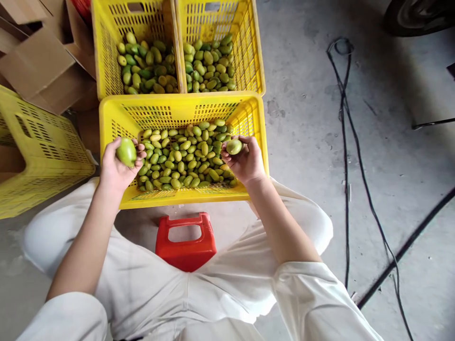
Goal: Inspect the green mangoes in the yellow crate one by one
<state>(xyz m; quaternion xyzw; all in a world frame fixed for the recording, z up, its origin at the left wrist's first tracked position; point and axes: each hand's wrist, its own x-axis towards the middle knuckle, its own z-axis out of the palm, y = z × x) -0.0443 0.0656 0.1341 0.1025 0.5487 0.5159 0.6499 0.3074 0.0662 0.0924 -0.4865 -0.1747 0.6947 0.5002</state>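
My left hand, palm up over the left side of the near yellow crate, is closed around a large, smooth green oval fruit. Over the crate's right side, my right hand holds a smaller yellow-green oval fruit in its curled fingers. Many small green and yellowish fruits of similar shape lie loose in the crate between both hands. Their exact kind I cannot tell.
Two more yellow crates, one at the back left and one at the back right, hold similar fruits. Cardboard boxes and another crate are at left. A red plastic stool sits between my legs. Black cables cross the floor at right.
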